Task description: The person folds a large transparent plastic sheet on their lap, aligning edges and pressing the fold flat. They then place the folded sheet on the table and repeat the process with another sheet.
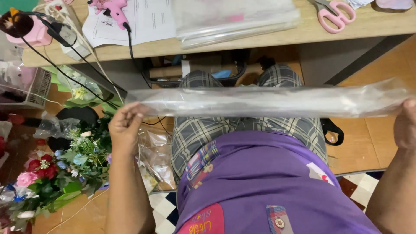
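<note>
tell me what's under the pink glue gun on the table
The pink glue gun lies on a white printed paper sheet, which rests on the wooden table. Whatever is beneath the sheet is covered and cannot be seen.

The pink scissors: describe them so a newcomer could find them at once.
Start at the light wooden table along the top of the view and follow it right. The pink-handled scissors lie flat beyond the stack of clear plastic sheets, far from the pink glue gun.

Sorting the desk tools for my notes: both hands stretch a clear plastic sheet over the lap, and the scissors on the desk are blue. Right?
Not quite. The scissors are pink, not blue, as the head view shows. The left hand and right hand do stretch the clear plastic sheet over the lap.
</note>
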